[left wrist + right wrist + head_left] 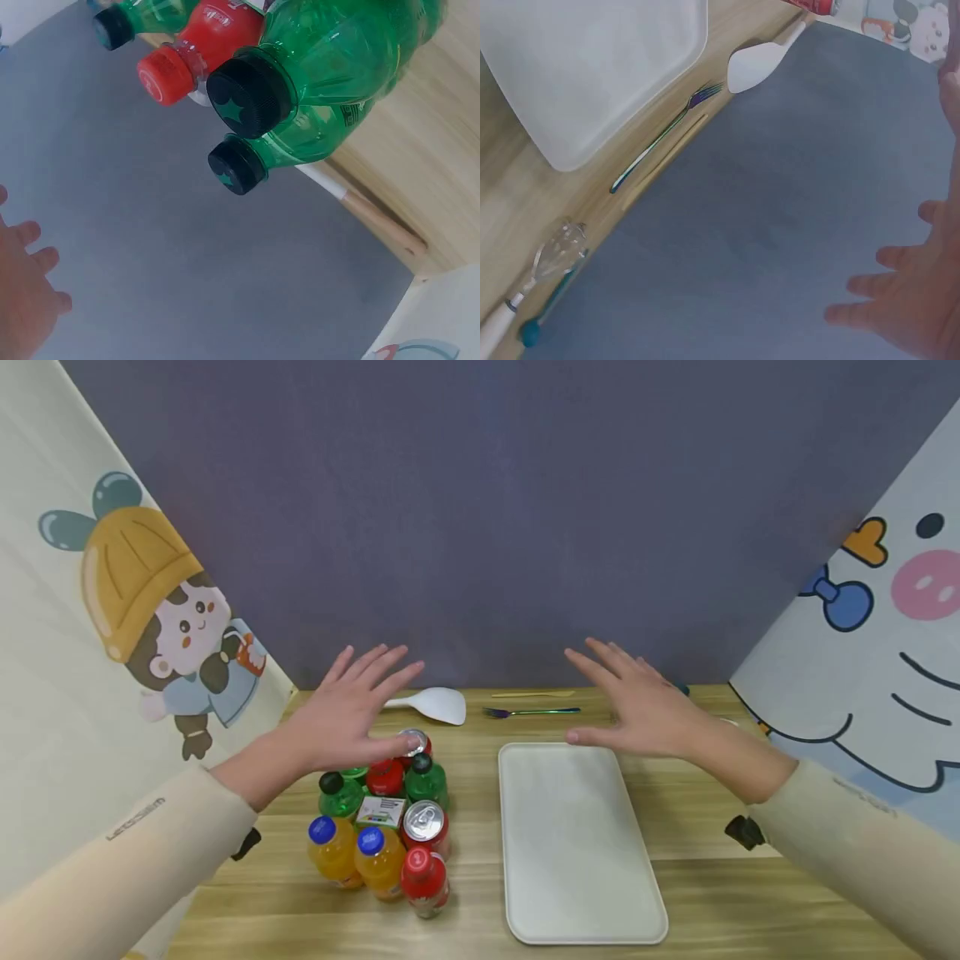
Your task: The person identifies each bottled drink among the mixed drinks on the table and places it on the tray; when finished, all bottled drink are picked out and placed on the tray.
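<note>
Both hands are held up in the air with fingers spread, and neither holds anything. In the head view my left hand (pixel 347 717) is above a cluster of drinks, covering part of its back. Among the drinks are orange bottles (pixel 381 864) with blue caps, green bottles (pixel 330 52) with black caps, a red-capped bottle (pixel 425 883), a red can (pixel 425 827) and a small white box (pixel 381 812). My right hand (pixel 639 706) hovers over the far right corner of a white rectangular tray (pixel 581 852). Nothing lies in the tray.
Along the back wall lie a white turner (pixel 438 704), a rainbow-coloured fork (pixel 532 712) and a thin wooden stick (pixel 532 694). A white-handled whisk (pixel 555 251) and a teal utensil (pixel 551 300) lie farther right. Printed cloth walls (pixel 45 693) enclose the wooden table (pixel 262 914).
</note>
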`<state>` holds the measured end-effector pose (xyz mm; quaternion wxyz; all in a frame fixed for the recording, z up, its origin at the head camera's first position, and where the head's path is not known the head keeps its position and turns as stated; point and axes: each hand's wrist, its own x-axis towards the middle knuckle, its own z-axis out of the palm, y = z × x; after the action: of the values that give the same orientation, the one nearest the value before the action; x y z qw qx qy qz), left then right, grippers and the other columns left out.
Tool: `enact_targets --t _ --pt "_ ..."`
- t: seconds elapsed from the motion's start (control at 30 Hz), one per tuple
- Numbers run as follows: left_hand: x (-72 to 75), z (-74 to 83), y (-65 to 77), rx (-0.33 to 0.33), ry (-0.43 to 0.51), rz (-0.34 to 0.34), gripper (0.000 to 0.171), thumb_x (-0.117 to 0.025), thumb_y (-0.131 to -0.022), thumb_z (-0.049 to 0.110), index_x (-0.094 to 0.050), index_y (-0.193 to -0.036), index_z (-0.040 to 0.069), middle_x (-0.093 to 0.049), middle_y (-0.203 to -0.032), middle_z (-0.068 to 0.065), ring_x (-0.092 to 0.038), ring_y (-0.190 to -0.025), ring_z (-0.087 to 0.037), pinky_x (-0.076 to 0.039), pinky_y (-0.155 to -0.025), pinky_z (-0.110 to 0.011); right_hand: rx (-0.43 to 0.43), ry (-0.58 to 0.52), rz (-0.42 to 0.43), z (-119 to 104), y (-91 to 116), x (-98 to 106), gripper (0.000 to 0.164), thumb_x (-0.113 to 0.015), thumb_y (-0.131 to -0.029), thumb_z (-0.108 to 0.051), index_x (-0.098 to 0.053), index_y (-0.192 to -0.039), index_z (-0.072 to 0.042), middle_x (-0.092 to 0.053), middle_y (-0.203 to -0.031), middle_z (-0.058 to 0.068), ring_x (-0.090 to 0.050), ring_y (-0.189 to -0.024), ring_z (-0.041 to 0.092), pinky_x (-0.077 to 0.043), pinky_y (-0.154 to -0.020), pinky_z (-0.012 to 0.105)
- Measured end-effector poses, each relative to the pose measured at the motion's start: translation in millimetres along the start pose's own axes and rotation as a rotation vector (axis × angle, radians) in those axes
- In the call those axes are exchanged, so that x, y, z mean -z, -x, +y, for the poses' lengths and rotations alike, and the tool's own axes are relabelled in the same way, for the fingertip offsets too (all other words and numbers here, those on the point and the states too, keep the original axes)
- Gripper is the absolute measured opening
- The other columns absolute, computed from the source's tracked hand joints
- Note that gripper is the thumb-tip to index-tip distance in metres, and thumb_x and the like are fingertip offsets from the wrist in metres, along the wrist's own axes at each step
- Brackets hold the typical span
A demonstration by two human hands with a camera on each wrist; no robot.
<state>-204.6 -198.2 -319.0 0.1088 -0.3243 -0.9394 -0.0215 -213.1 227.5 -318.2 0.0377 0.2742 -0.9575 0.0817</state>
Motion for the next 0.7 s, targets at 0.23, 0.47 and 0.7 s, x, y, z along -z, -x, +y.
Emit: enact_targets --t 0.23,0.47,0.7 --pt "9.4 -16.6 24.0 0.016 0.077 0.092 0.090 -0.066 -0.087 0.066 -0.032 -0.161 0.026 -0.036 -0.164 -0.007 -0.037 -0.148 -0.033 -0.019 -0.123 -0.065 -0.057 -0.167 0.031 6.8 18.4 -7.4 0.099 -0.071 -0.087 -0.066 -0.016 -0.164 -0.035 -0.026 -0.168 0.011 -0.041 -0.144 0.044 -0.047 -0.097 0.071" --pt "8.0 -31.8 46.4 0.104 0.149 0.150 0.085 -0.071 -0.089 0.054 -0.037 -0.159 0.021 -0.044 -0.158 -0.012 -0.044 -0.142 -0.039 -0.035 -0.114 -0.066 -0.093 -0.296 0.030 30.4 37.4 -29.5 0.084 -0.072 -0.092 -0.054 -0.037 -0.159 -0.018 -0.044 -0.158 0.013 -0.052 -0.135 0.042 -0.048 -0.098 0.067" --pt "-4.2 -42.5 68.8 0.234 0.234 0.097 0.082 -0.070 -0.092 0.049 -0.036 -0.159 0.018 -0.043 -0.159 -0.014 -0.043 -0.142 -0.041 -0.037 -0.111 -0.069 -0.128 -0.466 0.037 52.2 56.6 -56.1 0.073 -0.078 -0.093 -0.035 -0.045 -0.154 -0.012 -0.054 -0.149 0.018 -0.060 -0.125 0.046 -0.056 -0.087 0.062"
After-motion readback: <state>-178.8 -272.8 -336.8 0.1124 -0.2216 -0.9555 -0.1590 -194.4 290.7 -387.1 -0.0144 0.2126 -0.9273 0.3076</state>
